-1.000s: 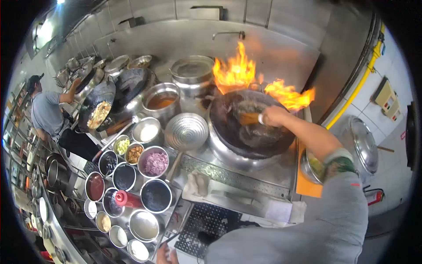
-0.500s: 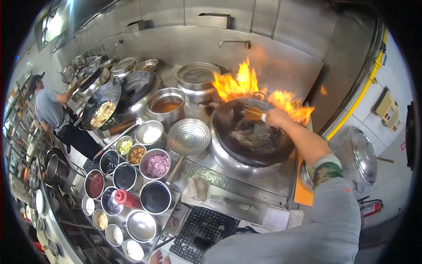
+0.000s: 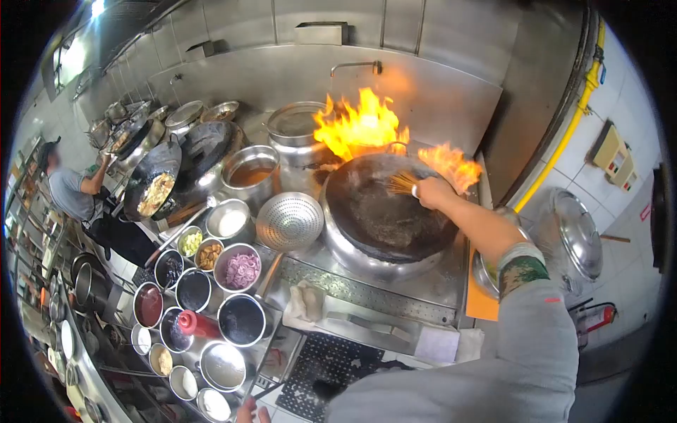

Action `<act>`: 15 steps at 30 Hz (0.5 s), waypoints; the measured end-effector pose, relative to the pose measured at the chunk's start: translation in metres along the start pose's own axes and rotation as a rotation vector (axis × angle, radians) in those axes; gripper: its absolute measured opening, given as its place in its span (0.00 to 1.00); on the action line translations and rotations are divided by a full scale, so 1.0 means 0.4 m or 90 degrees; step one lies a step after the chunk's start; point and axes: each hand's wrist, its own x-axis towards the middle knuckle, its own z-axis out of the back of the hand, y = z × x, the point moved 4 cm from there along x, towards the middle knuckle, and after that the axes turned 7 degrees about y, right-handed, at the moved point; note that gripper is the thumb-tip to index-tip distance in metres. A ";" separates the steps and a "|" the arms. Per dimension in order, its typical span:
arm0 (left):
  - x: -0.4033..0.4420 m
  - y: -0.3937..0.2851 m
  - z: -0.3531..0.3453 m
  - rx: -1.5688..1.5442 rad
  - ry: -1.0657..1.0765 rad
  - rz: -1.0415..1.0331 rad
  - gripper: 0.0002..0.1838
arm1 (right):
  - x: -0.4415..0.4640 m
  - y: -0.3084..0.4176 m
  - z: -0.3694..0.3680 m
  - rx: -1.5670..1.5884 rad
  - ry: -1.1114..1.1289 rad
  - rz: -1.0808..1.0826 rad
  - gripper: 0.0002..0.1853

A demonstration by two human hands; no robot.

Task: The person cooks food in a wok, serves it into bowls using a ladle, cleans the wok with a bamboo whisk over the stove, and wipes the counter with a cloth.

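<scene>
My right hand [image 3: 436,193] is closed around a bamboo wok brush [image 3: 403,184], its bristles held over the dark wok [image 3: 356,201]. The wok sits on a round steel burner stand [image 3: 345,252], and its inside looks wet. Orange flames [image 3: 363,125] rise behind its far rim. Only some fingers of my left hand [image 3: 251,411] show at the bottom edge; they are apart with nothing visible in them. The nearest things to that hand are a steel pot [image 3: 223,366] and a small pot of white contents [image 3: 213,404].
A perforated strainer [image 3: 289,220] lies left of the wok. Several pots of ingredients, including sliced onion [image 3: 241,271], and a red squeeze bottle [image 3: 198,324] crowd the left side. A co-worker [image 3: 70,187] stands at another wok [image 3: 151,176]. A cloth [image 3: 305,302] lies on the front edge.
The view has shifted slightly, moving the scene left. My right hand and the brush remain over the wok's right side. The flames have changed shape, larger at the left.
</scene>
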 end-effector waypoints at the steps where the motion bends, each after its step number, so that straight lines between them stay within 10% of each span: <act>1: 0.010 -0.005 -0.002 -0.006 0.023 0.005 0.20 | 0.031 -0.009 -0.038 -0.004 0.004 0.016 0.12; 9: -0.066 0.022 0.040 -0.067 0.025 0.184 0.18 | 0.043 -0.061 -0.037 -0.061 0.006 0.039 0.14; 10: -0.034 0.033 0.017 0.068 -0.002 0.022 0.18 | 0.071 -0.018 -0.048 -0.037 -0.027 0.051 0.15; 15: -0.018 -0.002 0.021 -0.027 -0.010 0.024 0.17 | -0.032 0.044 0.052 -0.060 0.060 0.093 0.14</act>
